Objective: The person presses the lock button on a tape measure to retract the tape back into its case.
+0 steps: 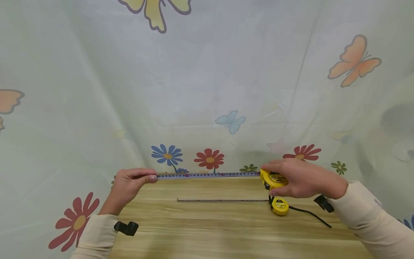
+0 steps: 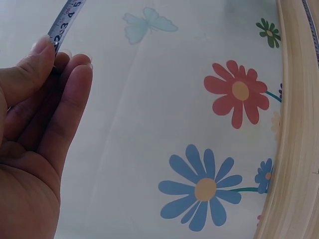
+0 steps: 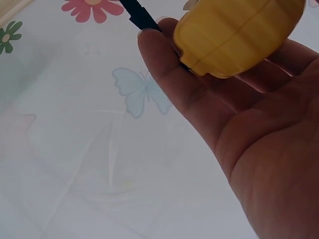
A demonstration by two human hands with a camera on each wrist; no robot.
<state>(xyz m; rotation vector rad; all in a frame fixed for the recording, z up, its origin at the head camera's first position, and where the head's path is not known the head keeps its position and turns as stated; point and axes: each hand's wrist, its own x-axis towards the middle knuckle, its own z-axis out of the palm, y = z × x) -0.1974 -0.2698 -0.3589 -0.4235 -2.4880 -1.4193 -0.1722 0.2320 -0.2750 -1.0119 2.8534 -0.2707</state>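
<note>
My right hand [image 1: 302,178] grips the yellow case of a tape measure [image 1: 273,178], its fingers over the top and the thumb underneath. From the case a white blade [image 1: 207,176] runs straight to the left, stretched above the back of the table. My left hand [image 1: 127,185] pinches the blade's free end between thumb and fingers; in the left wrist view the low numbers on the blade [image 2: 67,17] show just past the thumb. The right wrist view shows the yellow case [image 3: 234,37] lying against the fingers.
A second yellow tape measure [image 1: 280,207] lies on the wooden table [image 1: 194,230], its blade [image 1: 223,200] pulled out to the left and a black cord [image 1: 312,213] trailing right. Behind the table hangs a pale sheet [image 1: 226,72] printed with flowers and butterflies.
</note>
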